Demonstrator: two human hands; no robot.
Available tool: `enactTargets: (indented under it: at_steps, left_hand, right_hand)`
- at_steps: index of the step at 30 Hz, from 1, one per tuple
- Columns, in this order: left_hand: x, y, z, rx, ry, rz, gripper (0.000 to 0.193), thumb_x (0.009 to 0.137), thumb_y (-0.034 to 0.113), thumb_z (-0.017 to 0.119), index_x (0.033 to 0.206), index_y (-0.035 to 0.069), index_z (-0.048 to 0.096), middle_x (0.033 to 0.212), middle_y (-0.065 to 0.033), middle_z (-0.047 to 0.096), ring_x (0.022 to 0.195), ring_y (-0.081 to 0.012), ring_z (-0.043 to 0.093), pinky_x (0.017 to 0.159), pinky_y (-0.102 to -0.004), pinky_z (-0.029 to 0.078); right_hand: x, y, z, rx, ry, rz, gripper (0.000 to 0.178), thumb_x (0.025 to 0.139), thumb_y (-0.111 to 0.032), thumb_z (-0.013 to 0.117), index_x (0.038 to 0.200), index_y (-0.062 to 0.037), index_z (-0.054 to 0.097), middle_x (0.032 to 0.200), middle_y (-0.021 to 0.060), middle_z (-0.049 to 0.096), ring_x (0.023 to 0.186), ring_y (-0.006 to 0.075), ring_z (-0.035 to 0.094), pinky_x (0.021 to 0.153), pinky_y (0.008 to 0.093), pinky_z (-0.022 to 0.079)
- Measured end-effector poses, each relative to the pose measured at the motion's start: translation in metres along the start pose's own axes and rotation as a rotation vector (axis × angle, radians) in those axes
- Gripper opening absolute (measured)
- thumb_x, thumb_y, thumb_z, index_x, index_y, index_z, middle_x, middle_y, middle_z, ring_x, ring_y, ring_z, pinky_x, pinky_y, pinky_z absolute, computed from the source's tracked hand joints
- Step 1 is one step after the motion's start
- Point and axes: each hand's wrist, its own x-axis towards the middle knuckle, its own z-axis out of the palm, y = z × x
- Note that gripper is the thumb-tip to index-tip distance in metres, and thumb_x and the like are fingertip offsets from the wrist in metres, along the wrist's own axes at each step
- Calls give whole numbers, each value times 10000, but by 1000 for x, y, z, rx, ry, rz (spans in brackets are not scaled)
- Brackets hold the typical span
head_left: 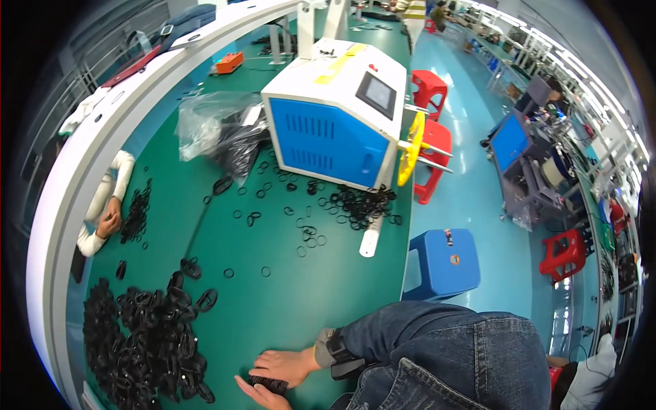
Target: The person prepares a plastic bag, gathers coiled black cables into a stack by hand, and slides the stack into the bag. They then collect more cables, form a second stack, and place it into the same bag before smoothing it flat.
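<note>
Head view: 2 hands (288, 367) around 1 black bundle (269, 384).

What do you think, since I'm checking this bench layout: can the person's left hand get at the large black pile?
Probably yes: only a stretch of green tabletop seems to separate the left hand from the large black pile. It does look occupied at the small black bundle, though.

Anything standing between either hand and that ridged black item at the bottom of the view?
Nothing visible does. The right hand and left hand both appear to touch the ridged black item. The pile of black looped pieces lies apart, to their left.
</note>
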Motion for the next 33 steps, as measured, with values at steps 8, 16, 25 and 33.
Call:
enactTargets:
  at_steps: [8, 16, 25, 33]
  left_hand:
    - [14, 39, -21, 185, -115, -159, 602, 905, 347, 418, 1341, -49, 291, 1319, -234, 367, 1145, -375, 374, 1025, -422, 246]
    - [7, 43, -18, 75, -158, -294, 521, 938, 269, 281, 1409, 51, 237, 1461, -166, 227, 1367, -308, 163, 1074, -512, 18]
    - [27, 42, -20, 156, -92, -238, 485, 958, 262, 304, 1397, 58, 270, 1433, -171, 283, 1335, -291, 256, 1067, -489, 148]
    - [-40, 106, -101, -39, 575, -197, 408, 921, 226, 470, 1244, -18, 417, 1208, -186, 457, 1121, -297, 453, 945, -385, 356]
  right_hand:
    - [13, -5, 15, -22, 129, -80, 924, 524, -214, 753, 1290, 31, 298, 1250, 270, 357, 1192, 420, 340, 1046, 504, 240]
    - [4, -15, 14, -41, -37, 43, 950, 543, -259, 777, 1314, 17, 296, 1246, 252, 373, 1180, 426, 364, 1037, 515, 265]
    - [19, -8, 0, 19, -98, 114, 887, 571, -164, 791, 1307, -33, 314, 1167, 213, 426, 1096, 396, 425, 938, 431, 390]
    - [62, 9, -55, 218, 246, 372, 595, 640, -182, 757, 1144, 2, 501, 1069, 122, 537, 977, 254, 531, 870, 364, 446]
